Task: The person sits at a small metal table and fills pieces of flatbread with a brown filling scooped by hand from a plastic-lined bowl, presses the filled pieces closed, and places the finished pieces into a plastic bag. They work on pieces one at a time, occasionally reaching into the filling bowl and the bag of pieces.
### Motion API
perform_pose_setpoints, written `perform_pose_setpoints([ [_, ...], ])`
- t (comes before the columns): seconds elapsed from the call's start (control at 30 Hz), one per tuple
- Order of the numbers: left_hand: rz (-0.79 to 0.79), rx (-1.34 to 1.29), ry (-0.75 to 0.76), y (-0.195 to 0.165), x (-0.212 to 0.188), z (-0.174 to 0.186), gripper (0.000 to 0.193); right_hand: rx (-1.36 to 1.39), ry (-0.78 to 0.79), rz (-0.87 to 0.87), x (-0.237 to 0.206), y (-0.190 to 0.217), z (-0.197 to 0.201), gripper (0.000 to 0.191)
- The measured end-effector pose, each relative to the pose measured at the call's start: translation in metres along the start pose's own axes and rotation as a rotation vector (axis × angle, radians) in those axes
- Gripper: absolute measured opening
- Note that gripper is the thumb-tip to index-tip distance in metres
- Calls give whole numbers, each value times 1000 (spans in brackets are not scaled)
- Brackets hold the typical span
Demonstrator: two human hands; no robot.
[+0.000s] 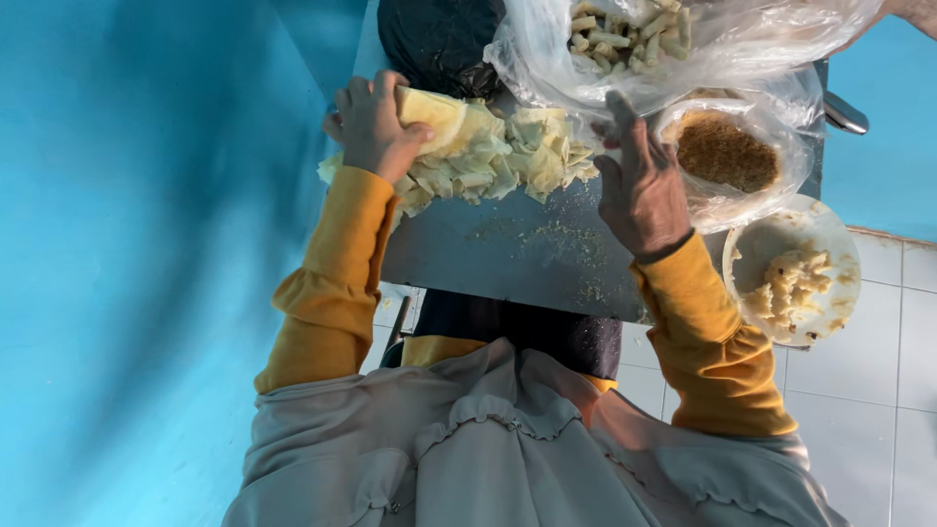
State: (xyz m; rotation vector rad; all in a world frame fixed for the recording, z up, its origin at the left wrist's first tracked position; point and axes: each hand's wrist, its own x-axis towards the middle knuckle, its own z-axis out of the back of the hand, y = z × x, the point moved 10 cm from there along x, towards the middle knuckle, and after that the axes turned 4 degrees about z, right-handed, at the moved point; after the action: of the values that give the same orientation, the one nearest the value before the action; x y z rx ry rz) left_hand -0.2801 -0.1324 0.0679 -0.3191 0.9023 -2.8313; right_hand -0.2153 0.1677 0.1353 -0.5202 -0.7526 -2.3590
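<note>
My left hand grips a pale yellow wrapper sheet at the left end of a pile of yellow wrappers on a small grey table. My right hand hovers flat above the right end of the pile, fingers apart, holding nothing, just beside a clear bag of brown crumbs. Both arms wear mustard-yellow sleeves.
A large clear bag of rolled pieces lies at the table's far side, next to a black bag. A white plate with pale filling sits at the right. Crumbs dot the tabletop. A blue wall is at the left, white floor tiles at the right.
</note>
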Motion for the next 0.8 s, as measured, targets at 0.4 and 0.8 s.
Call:
perform_pose_setpoints([
  [0.4, -394, 110, -223, -38, -43, 2, 56, 112, 43, 141, 14, 24, -64, 77],
  [0.8, -378, -472, -137, -39, -41, 30, 82, 351, 197, 180, 97, 94, -119, 107],
])
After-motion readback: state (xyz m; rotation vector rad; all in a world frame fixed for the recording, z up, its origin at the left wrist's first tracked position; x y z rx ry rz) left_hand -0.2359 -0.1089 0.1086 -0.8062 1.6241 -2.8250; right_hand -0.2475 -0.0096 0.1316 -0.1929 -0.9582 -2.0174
